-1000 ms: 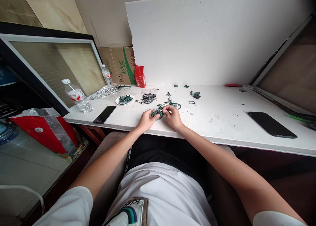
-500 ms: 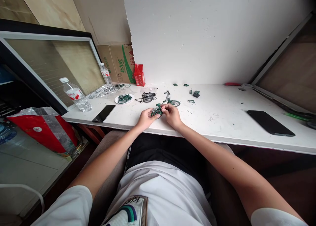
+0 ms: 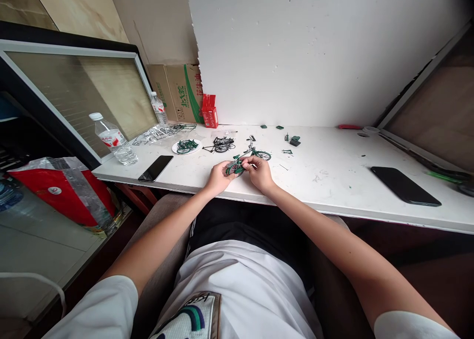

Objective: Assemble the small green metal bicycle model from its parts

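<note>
The left hand (image 3: 218, 177) grips the rear-wheel end of a small green toy bike (image 3: 234, 168), while the right hand (image 3: 259, 173) has its thumb and fingertips pinched together at the bike's middle; which part they pinch is too small to tell. The bike is at the near edge of the counter (image 3: 314, 156), its front wheel pointing away to the right. The step in hand looks like fitting or adjusting a part near the frame's middle; the next move seems to call for a steady left grip and light, precise fingertip pressure, since the thin frame could bend. Farther out lie a thin rod (image 3: 283, 167), a small green piece (image 3: 288, 152), a black toy bike (image 3: 222, 145) and a white plate (image 3: 199, 145) holding green bike parts (image 3: 187, 146).
</note>
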`<state>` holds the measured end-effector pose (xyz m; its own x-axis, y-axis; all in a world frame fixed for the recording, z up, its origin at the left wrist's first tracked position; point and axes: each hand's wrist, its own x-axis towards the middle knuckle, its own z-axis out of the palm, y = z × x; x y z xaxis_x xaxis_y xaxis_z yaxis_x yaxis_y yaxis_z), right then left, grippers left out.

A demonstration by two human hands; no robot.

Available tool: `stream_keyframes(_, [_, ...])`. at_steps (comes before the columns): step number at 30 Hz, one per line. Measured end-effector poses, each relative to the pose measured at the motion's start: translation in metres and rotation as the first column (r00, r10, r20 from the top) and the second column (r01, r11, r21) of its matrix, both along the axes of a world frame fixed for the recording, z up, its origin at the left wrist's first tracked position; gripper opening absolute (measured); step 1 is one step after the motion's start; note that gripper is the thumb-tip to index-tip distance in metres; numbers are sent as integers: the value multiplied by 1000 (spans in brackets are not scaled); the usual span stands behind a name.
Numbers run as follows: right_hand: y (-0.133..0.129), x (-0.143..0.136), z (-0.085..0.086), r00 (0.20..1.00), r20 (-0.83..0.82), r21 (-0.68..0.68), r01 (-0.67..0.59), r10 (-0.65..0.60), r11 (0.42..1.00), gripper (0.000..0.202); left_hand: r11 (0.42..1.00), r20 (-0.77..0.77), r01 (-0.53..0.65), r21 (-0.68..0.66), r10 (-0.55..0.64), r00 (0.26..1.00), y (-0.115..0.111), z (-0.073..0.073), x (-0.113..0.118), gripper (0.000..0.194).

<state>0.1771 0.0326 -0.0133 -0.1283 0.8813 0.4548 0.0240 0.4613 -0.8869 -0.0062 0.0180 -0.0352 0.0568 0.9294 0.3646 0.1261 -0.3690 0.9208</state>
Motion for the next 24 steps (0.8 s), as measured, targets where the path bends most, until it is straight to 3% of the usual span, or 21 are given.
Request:
stream_keyframes(4, [3, 0, -2, 1000, -4, 1, 26, -26, 1000, 13, 1000, -26, 10, -20, -10, 1000, -5, 6, 1, 47])
stream_keyframes(7, [4, 0, -4, 999, 2, -6, 38, -38, 999, 12, 1000, -32, 26, -2, -26, 999, -8, 9, 1, 38])
stream_keyframes(15, [1, 1, -3, 997, 67, 21, 42, -44, 999, 21, 999, -29, 18, 35, -17, 999, -5, 3, 0, 32])
stream_keyframes(21, [-1, 1, -1, 974, 78, 122, 202, -212, 972, 26, 996, 7, -68, 50, 68, 998, -3, 1, 2, 31])
stream_keyframes(24, [-5, 1, 3, 978, 73, 122, 185, -195, 975, 27, 993, 28, -105, 61, 104, 994, -4, 2, 3, 31])
